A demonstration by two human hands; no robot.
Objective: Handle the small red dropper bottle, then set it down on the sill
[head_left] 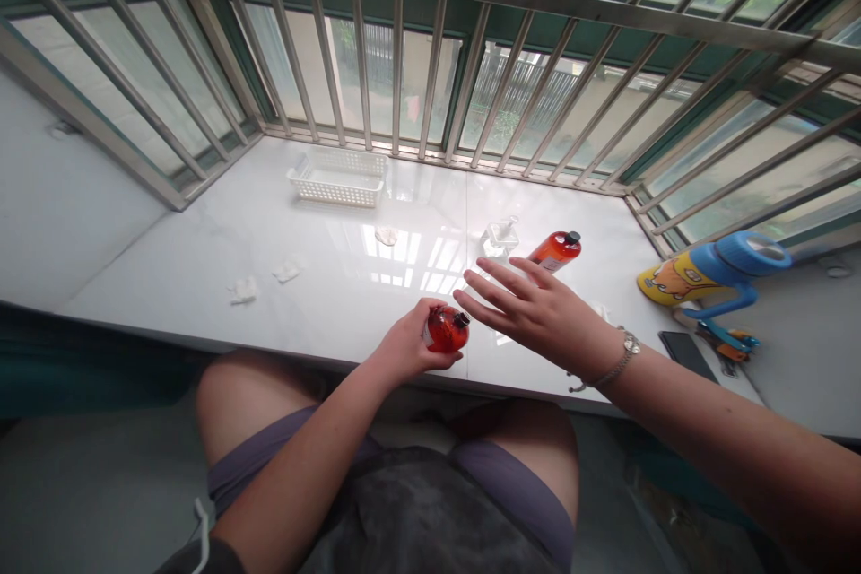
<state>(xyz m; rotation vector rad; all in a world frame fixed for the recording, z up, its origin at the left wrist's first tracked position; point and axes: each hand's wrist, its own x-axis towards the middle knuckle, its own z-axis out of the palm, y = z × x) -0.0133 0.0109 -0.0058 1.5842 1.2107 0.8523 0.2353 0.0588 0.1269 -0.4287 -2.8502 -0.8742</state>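
Note:
My left hand point(404, 350) grips a red-orange plastic bottle point(447, 329) with a dark cap, tilted on its side above the front edge of the white counter point(336, 287). My right hand point(538, 309) is spread open over the counter, holding nothing, with a metal bracelet point(619, 360) on its wrist. Its fingertips reach toward a second orange bottle point(555, 251), which is partly hidden behind them. A clear glass bottle point(500, 239) stands just left of that bottle.
A white plastic basket point(338, 178) stands at the back of the counter against the window frame. Crumpled tissues point(287, 270) lie on the counter. At the right are a blue-and-yellow drink bottle point(713, 269) and a black phone point(687, 356). Metal window bars point(396, 45) run behind.

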